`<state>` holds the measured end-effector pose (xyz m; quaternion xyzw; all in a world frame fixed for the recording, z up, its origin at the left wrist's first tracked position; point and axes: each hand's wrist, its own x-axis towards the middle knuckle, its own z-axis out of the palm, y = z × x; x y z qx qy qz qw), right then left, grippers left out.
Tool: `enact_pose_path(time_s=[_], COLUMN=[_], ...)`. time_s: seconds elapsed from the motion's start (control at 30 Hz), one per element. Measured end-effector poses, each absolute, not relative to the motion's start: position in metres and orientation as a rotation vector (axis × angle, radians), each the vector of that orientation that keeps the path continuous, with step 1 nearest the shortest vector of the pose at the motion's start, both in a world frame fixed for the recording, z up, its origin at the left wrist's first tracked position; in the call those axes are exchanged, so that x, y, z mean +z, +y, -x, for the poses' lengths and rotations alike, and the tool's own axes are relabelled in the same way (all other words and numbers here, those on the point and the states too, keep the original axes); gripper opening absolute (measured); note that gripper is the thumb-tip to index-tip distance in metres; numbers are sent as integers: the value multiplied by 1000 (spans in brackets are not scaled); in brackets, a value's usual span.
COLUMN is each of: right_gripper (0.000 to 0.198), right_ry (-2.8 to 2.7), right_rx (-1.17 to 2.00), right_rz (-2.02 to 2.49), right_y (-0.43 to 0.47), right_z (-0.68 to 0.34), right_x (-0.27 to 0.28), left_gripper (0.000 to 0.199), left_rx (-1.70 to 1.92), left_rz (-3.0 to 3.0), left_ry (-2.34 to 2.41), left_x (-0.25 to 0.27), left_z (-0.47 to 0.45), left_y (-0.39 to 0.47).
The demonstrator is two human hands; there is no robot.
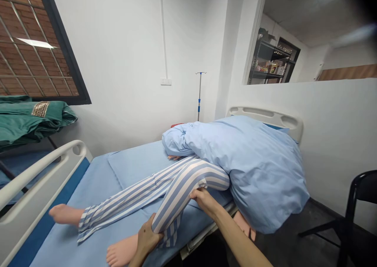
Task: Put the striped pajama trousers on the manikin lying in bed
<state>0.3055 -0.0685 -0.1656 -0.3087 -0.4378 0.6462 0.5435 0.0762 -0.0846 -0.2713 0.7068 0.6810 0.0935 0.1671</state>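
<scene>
The left hand [149, 234] wraps round the low part of a bent, stripy leg [173, 194], and the right hand [204, 199], partly hidden, grips it under the knee [194, 168]. The leg is on a bed [38, 198], close to the near edge [203, 235]. Flat blue sheet [141, 159] shows past the straight leg [126, 204]. A puffy blue quilt [253, 161] spills over the near side. Behind are a white wall [118, 55] and an IV pole [200, 90]; a black chair [349, 212] stands on the floor [282, 247] at the right.
</scene>
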Motion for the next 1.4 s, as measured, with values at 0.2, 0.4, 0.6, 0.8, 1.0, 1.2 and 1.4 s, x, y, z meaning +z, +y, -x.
enact_pose_path(time_s=[0.2, 0.4, 0.6, 0.8, 1.0, 1.2, 1.4], right_gripper=[8, 9, 9, 8, 7, 8, 18], right_ry=[-938, -864, -793, -641, -573, -541, -491], right_rx=[1551, 1626, 1734, 1823, 1888, 1944, 2001], right_rz=[759, 742, 704, 655, 569, 500, 418], right_y=[-70, -74, -84, -95, -101, -107, -108], right_z=[-297, -283, -266, -247, -236, -231, -224], right_x=[-172, -175, -186, -202, -216, -224, -231], left_gripper=[49, 53, 61, 67, 68, 68, 65], left_rx=[426, 274, 96, -10, -64, -114, -199], left_rz=[-2019, -2070, -2137, -2120, -2184, -2204, -2303], left_ry=[1864, 1920, 1992, 2044, 2080, 2068, 2080], left_x=[-264, -239, -216, -205, -194, -177, -155], left_z=[-58, -22, 12, 38, 58, 62, 67], left_y=[-86, -96, -112, -128, -136, -143, -141])
